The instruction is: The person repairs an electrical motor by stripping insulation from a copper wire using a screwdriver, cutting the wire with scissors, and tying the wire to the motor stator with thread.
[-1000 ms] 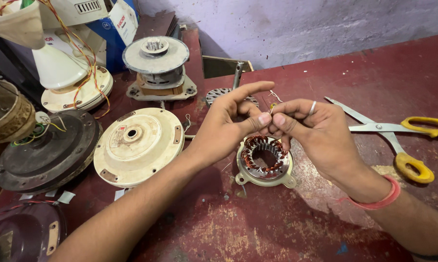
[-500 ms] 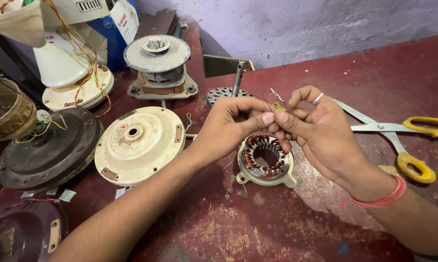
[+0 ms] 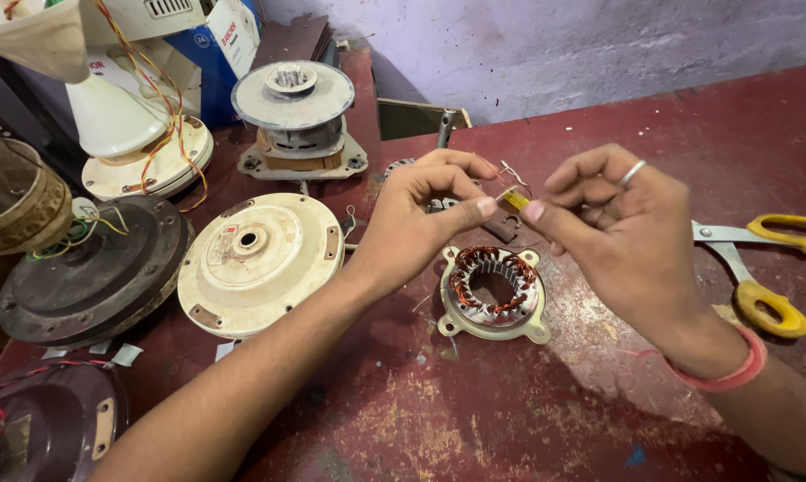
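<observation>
While both hands are pinching a short yellow sleeve (image 3: 515, 198) lying crosswise between them, the left hand (image 3: 421, 223) and right hand (image 3: 617, 232) are hovering just above the stator (image 3: 492, 290).

Soft, even daylight from above, moderately bright, faint diffuse shadows under the forearms on the worn dark-red surface (image 3: 474, 419), no glare, sharp centre, wide-angle stretching at the edges, slightly dim left corner.

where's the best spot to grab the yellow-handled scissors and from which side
Take the scissors by the two yellow finger loops, coming from above at the right. They lie flat on the red table with the loops nearest the right hand and the blades pointing left behind that hand, so the loops are the safe end.
</observation>
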